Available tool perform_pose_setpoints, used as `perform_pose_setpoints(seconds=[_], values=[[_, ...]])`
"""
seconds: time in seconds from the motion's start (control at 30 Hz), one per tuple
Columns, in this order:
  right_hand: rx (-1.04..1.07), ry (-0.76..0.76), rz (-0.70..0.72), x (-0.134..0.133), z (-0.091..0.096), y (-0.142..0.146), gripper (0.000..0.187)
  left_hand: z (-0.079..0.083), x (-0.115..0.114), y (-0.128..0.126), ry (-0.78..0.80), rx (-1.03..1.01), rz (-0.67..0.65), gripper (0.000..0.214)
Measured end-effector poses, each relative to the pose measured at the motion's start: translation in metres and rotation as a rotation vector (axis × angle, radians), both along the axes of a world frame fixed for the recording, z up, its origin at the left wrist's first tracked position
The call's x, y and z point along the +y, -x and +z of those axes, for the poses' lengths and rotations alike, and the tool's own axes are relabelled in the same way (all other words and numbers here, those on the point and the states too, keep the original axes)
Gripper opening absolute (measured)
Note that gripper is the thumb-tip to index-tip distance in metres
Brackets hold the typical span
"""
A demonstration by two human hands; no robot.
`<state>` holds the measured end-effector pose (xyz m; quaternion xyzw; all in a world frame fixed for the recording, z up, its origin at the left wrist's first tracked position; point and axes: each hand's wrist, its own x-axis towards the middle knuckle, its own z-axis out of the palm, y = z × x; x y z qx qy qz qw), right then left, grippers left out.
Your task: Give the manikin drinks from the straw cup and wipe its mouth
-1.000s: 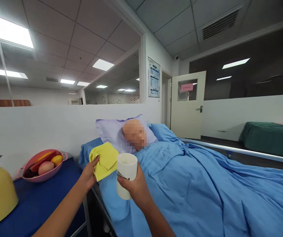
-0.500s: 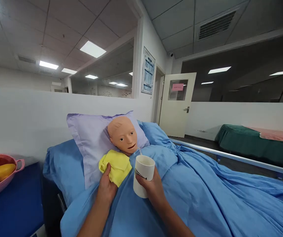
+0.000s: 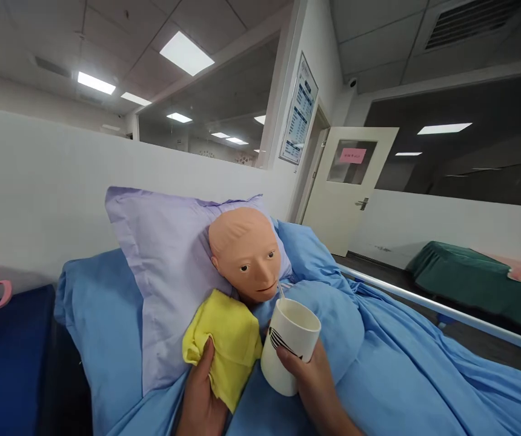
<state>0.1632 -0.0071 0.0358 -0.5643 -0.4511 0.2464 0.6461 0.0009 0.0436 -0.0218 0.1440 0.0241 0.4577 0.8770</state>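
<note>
One crumpled cloth [image 3: 226, 339], smooth cup [image 3: 288, 354]

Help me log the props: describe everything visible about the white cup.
The white cup looks like paper or plastic, with black stripes on its side. It stands nearly upright, open-topped; a thin straw rises from it toward the manikin's mouth. The right hand grips its lower side, above the blue sheet, beside the yellow cloth.

From my seat the yellow towel [image 3: 224, 339] reads as soft, nubby cloth, matt and crumpled. The white cup [image 3: 288, 345] looks smooth with a dull sheen (paper or ceramic, I cannot tell). The manikin head [image 3: 246, 254] is smooth moulded plastic; pillow [image 3: 160, 266] and blue sheet [image 3: 401, 375] are matt woven cloth — the bed rail [image 3: 424, 301] is bright metal.
</note>
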Motion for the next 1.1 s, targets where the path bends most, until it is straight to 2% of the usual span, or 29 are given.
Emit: perform_pose_setpoints(seconds=[0.1, 0.2, 0.43, 0.57, 0.73, 0.97, 1.1], values=[[-0.022, 0.007, 0.007, -0.002, -0.013, -0.006, 0.057, 0.001, -0.004, 0.0, 0.05, 0.015, 0.059, 0.057], [-0.048, -0.002, 0.011, -0.005, -0.017, -0.009, 0.056, 0.005, -0.008, 0.001, 0.094, 0.038, 0.12, 0.059], [-0.049, -0.046, 0.087, -0.009, -0.004, -0.003, 0.057, 0.025, -0.018, 0.005, 0.24, 0.191, 0.28, 0.057], [-0.012, -0.046, 0.117, -0.009, -0.001, -0.001, 0.058, 0.033, -0.026, 0.007, 0.193, 0.273, 0.35, 0.056], [0.026, -0.051, 0.172, -0.008, 0.001, -0.001, 0.053, 0.032, -0.03, 0.007, 0.157, 0.366, 0.435, 0.051], [0.103, -0.034, 0.231, -0.012, 0.009, 0.003, 0.06, 0.027, -0.033, 0.008, 0.094, 0.467, 0.482, 0.055], [0.105, -0.024, 0.245, -0.011, 0.008, 0.001, 0.058, 0.029, -0.036, 0.006, 0.074, 0.486, 0.498, 0.057]])
